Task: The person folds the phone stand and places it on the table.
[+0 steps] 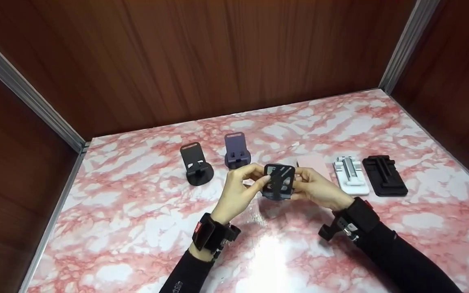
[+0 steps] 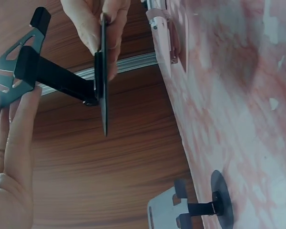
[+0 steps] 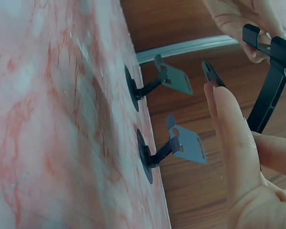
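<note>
Between my two hands, above the table, is a black phone stand (image 1: 278,179). Its slotted plate (image 2: 9,76) joins a round base (image 2: 105,81) through a short arm (image 2: 66,78). My left hand (image 1: 236,191) pinches the plate's left side, with the thumb on its face. My right hand (image 1: 316,189) grips the base from the right; in the left wrist view its fingers and thumb lie on both sides of the disc. In the right wrist view, the disc is mostly hidden behind the right hand (image 3: 243,162).
Behind the hands stand an upright black phone stand (image 1: 196,162) and a purple one (image 1: 237,149). To the right lie a flat pink item (image 1: 315,163), partly hidden by my right hand, a white folded stand (image 1: 351,177) and a black folded stand (image 1: 385,177). Wood-look panels (image 1: 218,61) border the marbled table (image 1: 128,236).
</note>
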The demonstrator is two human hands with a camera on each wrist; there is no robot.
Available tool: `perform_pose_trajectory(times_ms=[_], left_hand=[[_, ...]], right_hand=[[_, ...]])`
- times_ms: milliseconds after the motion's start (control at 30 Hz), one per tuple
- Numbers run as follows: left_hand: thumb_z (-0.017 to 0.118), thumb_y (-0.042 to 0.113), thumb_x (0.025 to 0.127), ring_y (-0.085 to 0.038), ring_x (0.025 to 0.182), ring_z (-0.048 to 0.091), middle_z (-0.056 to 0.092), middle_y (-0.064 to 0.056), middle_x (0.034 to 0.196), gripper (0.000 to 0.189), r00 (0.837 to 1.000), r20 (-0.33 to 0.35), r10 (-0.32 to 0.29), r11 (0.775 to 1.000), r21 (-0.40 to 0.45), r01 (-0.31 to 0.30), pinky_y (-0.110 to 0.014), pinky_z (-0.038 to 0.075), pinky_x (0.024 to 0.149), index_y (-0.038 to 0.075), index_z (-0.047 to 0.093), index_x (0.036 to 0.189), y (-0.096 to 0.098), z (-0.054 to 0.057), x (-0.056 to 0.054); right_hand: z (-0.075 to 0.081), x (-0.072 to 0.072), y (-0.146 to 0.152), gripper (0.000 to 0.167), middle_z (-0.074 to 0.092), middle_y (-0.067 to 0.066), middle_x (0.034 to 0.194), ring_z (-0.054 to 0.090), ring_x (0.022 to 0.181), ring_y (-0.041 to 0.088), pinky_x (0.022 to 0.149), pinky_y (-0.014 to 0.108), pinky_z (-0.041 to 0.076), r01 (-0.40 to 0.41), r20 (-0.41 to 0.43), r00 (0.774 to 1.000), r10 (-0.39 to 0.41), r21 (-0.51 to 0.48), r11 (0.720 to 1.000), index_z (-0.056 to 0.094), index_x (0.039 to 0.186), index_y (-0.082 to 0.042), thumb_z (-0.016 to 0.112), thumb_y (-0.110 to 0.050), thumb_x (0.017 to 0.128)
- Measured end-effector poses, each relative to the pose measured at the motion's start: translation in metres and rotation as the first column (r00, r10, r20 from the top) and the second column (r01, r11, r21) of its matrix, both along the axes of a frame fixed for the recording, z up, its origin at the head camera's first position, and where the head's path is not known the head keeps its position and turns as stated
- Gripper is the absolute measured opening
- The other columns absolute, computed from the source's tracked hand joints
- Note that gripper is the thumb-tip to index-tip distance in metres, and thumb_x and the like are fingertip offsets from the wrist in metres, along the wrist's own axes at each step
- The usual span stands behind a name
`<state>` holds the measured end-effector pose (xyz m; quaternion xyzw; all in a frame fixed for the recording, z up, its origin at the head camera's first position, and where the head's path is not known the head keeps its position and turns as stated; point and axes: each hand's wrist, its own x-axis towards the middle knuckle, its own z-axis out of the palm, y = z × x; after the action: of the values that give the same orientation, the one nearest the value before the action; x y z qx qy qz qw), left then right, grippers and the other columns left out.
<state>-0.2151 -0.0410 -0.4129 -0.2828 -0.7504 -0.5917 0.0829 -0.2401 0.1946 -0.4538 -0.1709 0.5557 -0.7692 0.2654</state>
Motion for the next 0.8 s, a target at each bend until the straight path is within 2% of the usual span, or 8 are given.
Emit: perform_pose_trajectory(times_ms=[200, 300, 433, 500, 633, 800], left_hand=[[0.068, 0.01, 0.091, -0.016, 0.067, 0.059, 0.067, -0.009, 0.077, 0.013, 0.997, 0.041, 0.06, 0.998, 0.021, -0.061, -0.031, 0.058, 0.06, -0.001, 0.067, 0.085, 0.002, -0.007, -0.005], [0.067, 0.006, 0.092, -0.021, 0.066, 0.059, 0.066, -0.015, 0.076, 0.013, 0.996, 0.051, 0.066, 0.997, 0.029, -0.068, -0.032, 0.057, 0.061, -0.004, 0.065, 0.084, 0.003, -0.004, -0.003], [0.065, 0.002, 0.091, -0.027, 0.067, 0.059, 0.064, -0.02, 0.075, 0.014, 0.996, 0.077, 0.041, 0.997, 0.056, -0.045, -0.036, 0.057, 0.063, -0.008, 0.062, 0.082, 0.004, 0.008, 0.007], [0.065, 0.001, 0.091, -0.026, 0.068, 0.059, 0.063, -0.02, 0.075, 0.013, 0.995, 0.091, 0.027, 0.997, 0.075, -0.034, -0.038, 0.058, 0.064, -0.008, 0.062, 0.082, 0.004, 0.013, 0.01], [0.064, 0.0, 0.092, -0.02, 0.066, 0.059, 0.062, -0.018, 0.074, 0.013, 0.991, 0.135, 0.007, 0.994, 0.11, -0.023, -0.041, 0.059, 0.063, -0.009, 0.061, 0.083, 0.004, 0.012, 0.008], [0.063, 0.001, 0.093, -0.015, 0.064, 0.06, 0.06, -0.012, 0.071, 0.015, 0.975, 0.221, -0.015, 0.988, 0.15, -0.019, -0.038, 0.059, 0.062, -0.01, 0.06, 0.082, 0.004, 0.006, 0.005]], right_hand=[[-0.002, -0.001, 0.0, 0.03, 0.066, 0.016, 0.108, 0.067, 0.09, 0.022, 0.084, 0.035, 0.055, 0.031, -0.008, 1.0, -0.03, 0.03, 0.999, 0.055, 0.126, -0.001, 0.048, 0.005, 0.098], [-0.001, 0.0, 0.0, 0.03, 0.066, 0.017, 0.109, 0.068, 0.091, 0.024, 0.085, 0.036, 0.055, 0.045, -0.017, 0.999, -0.044, 0.04, 0.998, 0.055, 0.126, -0.001, 0.046, 0.006, 0.098], [0.0, 0.001, -0.001, 0.03, 0.065, 0.017, 0.108, 0.068, 0.09, 0.024, 0.084, 0.037, 0.055, 0.058, -0.04, 0.998, -0.056, 0.052, 0.997, 0.054, 0.125, -0.001, 0.046, 0.006, 0.098], [0.0, 0.001, -0.001, 0.029, 0.065, 0.016, 0.107, 0.068, 0.089, 0.024, 0.084, 0.037, 0.055, 0.067, -0.051, 0.997, -0.064, 0.056, 0.996, 0.054, 0.125, -0.002, 0.046, 0.006, 0.098], [0.003, 0.002, -0.002, 0.029, 0.065, 0.017, 0.106, 0.068, 0.089, 0.026, 0.085, 0.039, 0.055, 0.089, -0.092, 0.992, -0.081, 0.084, 0.992, 0.053, 0.125, 0.001, 0.047, 0.007, 0.097], [0.005, 0.005, -0.002, 0.034, 0.066, 0.021, 0.107, 0.069, 0.089, 0.029, 0.084, 0.047, 0.054, 0.123, -0.174, 0.98, -0.095, 0.16, 0.979, 0.046, 0.132, 0.008, 0.045, 0.008, 0.097]])
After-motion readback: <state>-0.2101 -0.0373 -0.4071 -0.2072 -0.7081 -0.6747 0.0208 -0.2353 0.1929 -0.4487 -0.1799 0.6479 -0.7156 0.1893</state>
